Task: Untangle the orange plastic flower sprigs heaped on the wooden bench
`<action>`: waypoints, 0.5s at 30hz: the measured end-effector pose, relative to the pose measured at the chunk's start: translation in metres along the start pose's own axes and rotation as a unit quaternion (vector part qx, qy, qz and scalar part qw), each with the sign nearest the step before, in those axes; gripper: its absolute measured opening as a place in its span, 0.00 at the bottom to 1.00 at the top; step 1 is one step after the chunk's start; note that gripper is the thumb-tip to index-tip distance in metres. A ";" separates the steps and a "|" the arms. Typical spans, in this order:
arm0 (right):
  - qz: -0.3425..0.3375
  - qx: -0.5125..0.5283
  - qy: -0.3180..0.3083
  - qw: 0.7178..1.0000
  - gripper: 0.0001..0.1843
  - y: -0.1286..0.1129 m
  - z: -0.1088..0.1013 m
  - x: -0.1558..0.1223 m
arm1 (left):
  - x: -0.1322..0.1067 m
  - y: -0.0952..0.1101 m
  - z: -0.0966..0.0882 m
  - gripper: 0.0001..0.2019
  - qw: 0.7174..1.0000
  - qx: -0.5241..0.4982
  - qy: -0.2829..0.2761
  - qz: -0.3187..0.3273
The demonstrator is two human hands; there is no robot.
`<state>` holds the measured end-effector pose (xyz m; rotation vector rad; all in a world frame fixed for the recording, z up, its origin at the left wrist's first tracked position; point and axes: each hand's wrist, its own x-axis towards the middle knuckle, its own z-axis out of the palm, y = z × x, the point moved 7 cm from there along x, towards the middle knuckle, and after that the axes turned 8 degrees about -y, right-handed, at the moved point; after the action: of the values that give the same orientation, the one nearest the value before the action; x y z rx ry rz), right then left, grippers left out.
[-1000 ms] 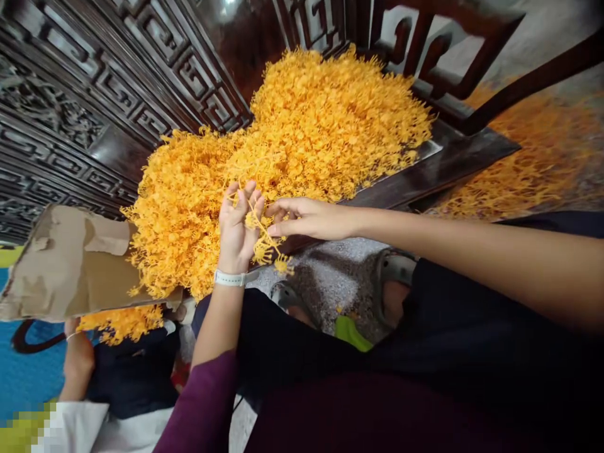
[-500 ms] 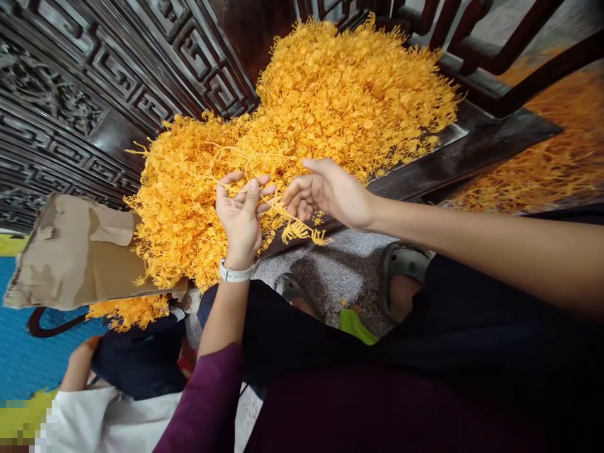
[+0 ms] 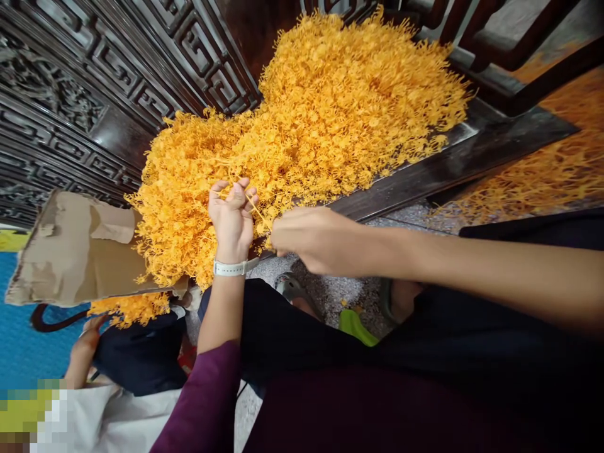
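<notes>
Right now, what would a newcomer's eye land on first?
A heap of bright orange-yellow, spidery pieces dominates the dark wooden bench. In front, a thin yellow strand runs between left hand and right hand. Torn brown cardboard sits at the heap's left end.

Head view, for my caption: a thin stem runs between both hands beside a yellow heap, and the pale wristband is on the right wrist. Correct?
No: the head view shows the pale wristband at the wrist of the left hand; the thin stem does reach the right hand, beside the heap.
</notes>
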<state>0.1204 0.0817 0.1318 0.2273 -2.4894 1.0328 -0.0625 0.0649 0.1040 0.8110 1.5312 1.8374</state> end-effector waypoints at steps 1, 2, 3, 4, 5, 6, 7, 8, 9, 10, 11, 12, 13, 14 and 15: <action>-0.002 0.012 -0.013 1.000 0.13 -0.008 0.005 0.001 | 0.002 -0.001 0.001 0.15 1.000 -0.003 -0.005 -0.001; 0.000 0.050 -0.028 0.998 0.14 -0.016 0.010 0.001 | 0.005 0.000 0.001 0.15 1.000 -0.005 -0.007 0.008; -0.002 0.113 -0.056 0.992 0.14 -0.027 0.017 -0.001 | 0.010 0.003 -0.002 0.15 1.000 -0.008 -0.003 0.025; -0.016 0.188 -0.105 0.976 0.14 -0.041 0.027 -0.003 | 0.016 0.007 -0.008 0.15 0.999 -0.015 0.008 0.043; -0.038 0.258 -0.173 0.950 0.15 -0.058 0.037 -0.008 | 0.024 0.013 -0.017 0.14 0.998 -0.025 0.023 0.057; -0.063 0.311 -0.249 0.915 0.16 -0.076 0.045 -0.014 | 0.031 0.019 -0.028 0.14 0.996 -0.035 0.038 0.067; -0.083 0.346 -0.321 0.878 0.18 -0.091 0.050 -0.022 | 0.038 0.025 -0.039 0.13 0.995 -0.044 0.050 0.072; -0.092 0.371 -0.377 0.844 0.20 -0.101 0.051 -0.029 | 0.044 0.031 -0.049 0.12 0.995 -0.048 0.053 0.075; -0.088 0.400 -0.401 0.819 0.20 -0.103 0.046 -0.032 | 0.049 0.037 -0.057 0.11 0.994 -0.051 0.051 0.078; -0.064 0.449 -0.368 0.811 0.19 -0.095 0.034 -0.028 | 0.051 0.042 -0.064 0.10 0.994 -0.052 0.044 0.082; -0.031 0.511 -0.284 0.810 0.16 -0.078 0.015 -0.019 | 0.052 0.045 -0.069 0.10 0.994 -0.054 0.039 0.088; 0.001 0.566 -0.170 0.807 0.12 -0.053 -0.009 -0.010 | 0.052 0.046 -0.072 0.10 0.994 -0.059 0.036 0.090; 0.035 0.600 -0.037 0.798 0.08 -0.022 -0.034 -0.005 | 0.051 0.046 -0.074 0.10 0.994 -0.067 0.033 0.086; 0.075 0.609 0.100 0.783 0.08 0.012 -0.058 -0.006 | 0.049 0.043 -0.074 0.10 0.994 -0.074 0.032 0.074; 0.120 0.601 0.219 0.760 0.08 0.043 -0.078 -0.012 | 0.048 0.039 -0.073 0.10 0.995 -0.080 0.031 0.059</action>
<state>0.1437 0.1666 0.1482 0.0096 -1.1366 2.3390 -0.1521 0.0511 0.1351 0.7904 1.3780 2.0595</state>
